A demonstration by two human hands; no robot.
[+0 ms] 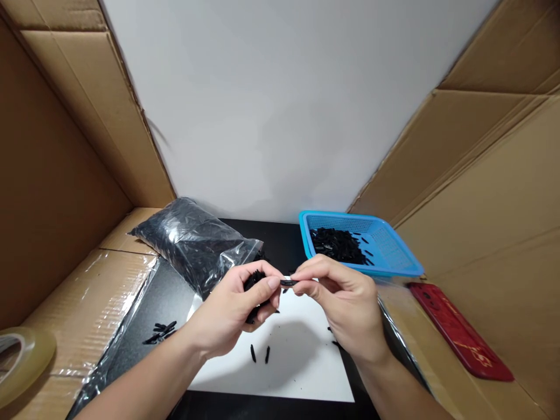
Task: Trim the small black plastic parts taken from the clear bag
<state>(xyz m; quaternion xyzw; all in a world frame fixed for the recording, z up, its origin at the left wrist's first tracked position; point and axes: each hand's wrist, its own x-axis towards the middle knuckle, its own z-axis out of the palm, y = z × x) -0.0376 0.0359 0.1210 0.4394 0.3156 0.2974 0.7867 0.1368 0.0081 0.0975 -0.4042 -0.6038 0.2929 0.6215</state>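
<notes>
Small black piece (288, 282) pinched between both thumbs and forefingers above white sheet (301, 356); left hand (236, 309) also cups more pieces, right hand (341, 303) nips piece's end. Blue basket (394, 256) beyond sheet. Risk: cupped pieces spilling if left grip loosens

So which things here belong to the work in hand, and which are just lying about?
In use:
left hand, holding a bunch of black pieces
right hand, pinching a small black part
plastic bag
blue basket
white sheet

Lying about:
tape roll
red case
</notes>
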